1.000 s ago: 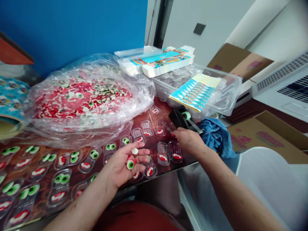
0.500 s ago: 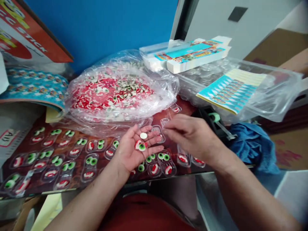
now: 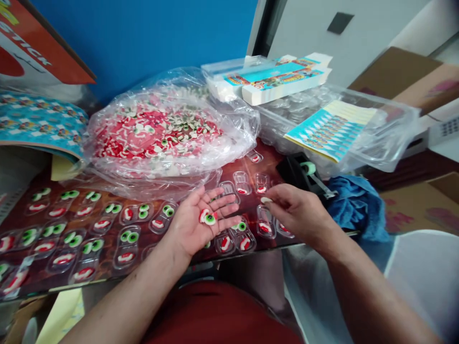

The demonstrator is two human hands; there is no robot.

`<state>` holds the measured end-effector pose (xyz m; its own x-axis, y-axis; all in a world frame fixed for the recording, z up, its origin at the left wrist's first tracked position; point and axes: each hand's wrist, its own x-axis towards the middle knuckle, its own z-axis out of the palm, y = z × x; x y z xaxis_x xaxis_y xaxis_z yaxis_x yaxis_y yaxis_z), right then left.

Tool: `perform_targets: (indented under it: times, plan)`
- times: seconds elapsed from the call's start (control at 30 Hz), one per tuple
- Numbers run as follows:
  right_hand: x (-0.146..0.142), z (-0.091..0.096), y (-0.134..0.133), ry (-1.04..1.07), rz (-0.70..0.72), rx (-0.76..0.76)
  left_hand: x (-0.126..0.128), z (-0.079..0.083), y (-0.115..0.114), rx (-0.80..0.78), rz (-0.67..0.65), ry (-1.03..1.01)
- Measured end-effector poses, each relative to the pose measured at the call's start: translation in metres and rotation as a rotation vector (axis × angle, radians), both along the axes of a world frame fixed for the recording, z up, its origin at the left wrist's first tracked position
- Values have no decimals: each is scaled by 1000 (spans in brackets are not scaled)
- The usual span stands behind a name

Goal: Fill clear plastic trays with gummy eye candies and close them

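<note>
Left hand [image 3: 201, 222] is flat and palm up just left of centre, fingers spread, with a couple of gummy candies [image 3: 208, 218] sitting loose on the palm: one red-and-white, one a green eyeball. Right hand [image 3: 299, 215] is just right of centre, thumb and forefinger pinched on a small white round candy [image 3: 266, 200], so that one's clamped on it, hovering over the clear plastic blister trays [image 3: 242, 184]. Hands are near each other but not touching. Those trays run in rows across the dark brown table [image 3: 105, 260] toward the lower left, most pockets filled with green eyes and red mouths. Behind them, mid-frame, sits a big clear plastic bag of red, white and green gummies [image 3: 158, 129]. Right of the right hand there's a black tape dispenser [image 3: 297, 169] just beside a crumpled blue cloth [image 3: 355, 205]. Upper right has a clear plastic tub [image 3: 394, 138] with blue-and-yellow printed sheets [image 3: 330, 129] lying on it, and a stack of flat printed cartons [image 3: 276, 79] behind.
</note>
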<state>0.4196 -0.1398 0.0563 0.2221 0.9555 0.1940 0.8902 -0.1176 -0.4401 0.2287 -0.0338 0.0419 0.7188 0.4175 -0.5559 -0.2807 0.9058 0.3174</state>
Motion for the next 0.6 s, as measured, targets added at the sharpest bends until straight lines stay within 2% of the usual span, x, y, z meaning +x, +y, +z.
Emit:
perform_targets:
  times: [0.07,0.17,0.27,0.37,0.43,0.5,0.6]
  plan:
    - [7,-10,-13,-133,-32,-139,1,0,0,11,21,48]
    - [-2,-24,-20,-318,-51,-322,4,3,0,25,77,120]
    - [-17,-30,-17,-427,-62,-385,3,7,1,54,107,145]
    - [-23,-24,-15,-388,-13,-396,1,8,1,70,121,154]
    - [-25,-13,-16,-322,15,-337,1,6,-1,71,132,155]
    - [-33,-2,-15,-193,66,-161,6,5,-5,61,135,137]
    - [-61,6,-9,-3,239,109,18,6,-15,38,87,85]
